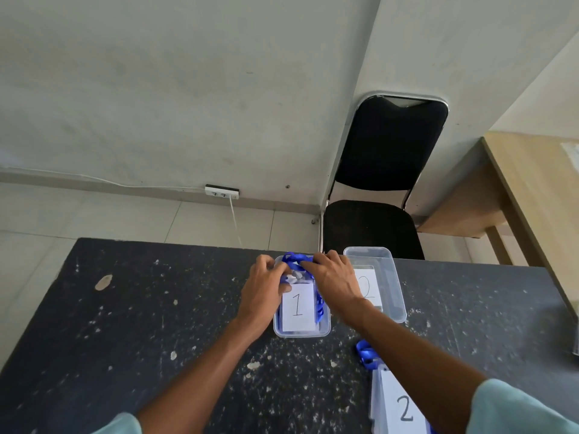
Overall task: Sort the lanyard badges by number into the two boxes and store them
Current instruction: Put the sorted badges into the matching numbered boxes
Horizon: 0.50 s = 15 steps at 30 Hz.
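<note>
While the badge marked 1 (298,306) lies face up inside the left clear box (302,333), its blue lanyard (294,260) bunches at the far end, partly above the rim. Both hands work that bundle. The left hand (266,289) curls its fingers round the strap near the badge's clip, thumb by the card's top corner. The right hand (336,280) closes its fingers over the loops from the other side. Just to the right stands the second clear box (394,296), with a card marked 2 (366,286) showing in it. Nearer the person, on the dark speckled table (156,324), a loose badge marked 2 (404,408) waits with its own blue strap (366,355) coiled beside it, partly under the right forearm.

The likely trouble is the springy strap. If it is released before being pressed flat, loops could pop back over the rim, or snag the fingers and drag the badge out. The right forearm, passing low over the loose badge, could also sweep it toward the table edge.
</note>
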Motion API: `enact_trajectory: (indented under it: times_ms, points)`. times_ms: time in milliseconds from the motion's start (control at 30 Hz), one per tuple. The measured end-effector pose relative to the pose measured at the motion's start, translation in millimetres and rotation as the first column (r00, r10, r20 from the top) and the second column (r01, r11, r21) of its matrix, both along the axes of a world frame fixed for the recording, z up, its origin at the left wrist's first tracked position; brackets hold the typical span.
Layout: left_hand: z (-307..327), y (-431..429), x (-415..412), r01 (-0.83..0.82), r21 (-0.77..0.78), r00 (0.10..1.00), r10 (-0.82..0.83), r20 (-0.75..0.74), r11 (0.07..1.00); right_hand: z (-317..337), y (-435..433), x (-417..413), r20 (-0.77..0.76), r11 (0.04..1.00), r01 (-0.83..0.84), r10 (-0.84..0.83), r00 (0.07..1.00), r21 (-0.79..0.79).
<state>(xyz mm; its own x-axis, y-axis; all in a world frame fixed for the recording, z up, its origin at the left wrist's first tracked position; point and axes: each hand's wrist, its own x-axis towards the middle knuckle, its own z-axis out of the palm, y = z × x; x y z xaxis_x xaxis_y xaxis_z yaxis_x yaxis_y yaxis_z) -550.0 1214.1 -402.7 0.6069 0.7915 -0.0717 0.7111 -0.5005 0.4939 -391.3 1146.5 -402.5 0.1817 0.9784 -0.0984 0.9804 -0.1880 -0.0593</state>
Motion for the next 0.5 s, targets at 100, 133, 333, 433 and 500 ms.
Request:
enact_trajectory:
  times_ms: [100, 133, 333, 433, 500]
  points:
    - [-0.1, -0.5, -3.8, 0.011, -0.013, 0.999, -0.01, 0.046, 1.0, 1.7, 4.6, 1.9, -0.015, 0.998, -0.029, 0.029, 0.999, -0.049]
    - [-0.8, -0.4, -5.6, 0.015, -0.018, 0.998, -0.014, 0.06, 1.0, 2.6, 4.9, 2.4, -0.031, 0.998, -0.038, 0.037, 0.999, -0.051]
    - [-2.5, 0.7, -13.8, 0.098, -0.03, 0.986, -0.093, 0.138, 0.995, 7.0, 6.2, 11.4, -0.155, 0.999, 0.014, -0.021, 0.988, -0.049]
    - [-0.3, 1.1, -16.9, 0.136, -0.016, 0.983, -0.132, 0.128, 0.991, 11.5, 13.7, 12.2, -0.276, 0.994, 0.019, -0.049, 0.96, -0.109]
    - [0.2, 1.4, -18.9, 0.153, 0.012, 0.983, -0.153, 0.104, 0.988, 13.8, 15.9, 10.6, -0.353, 0.99, 0.072, -0.111, 0.929, -0.123]
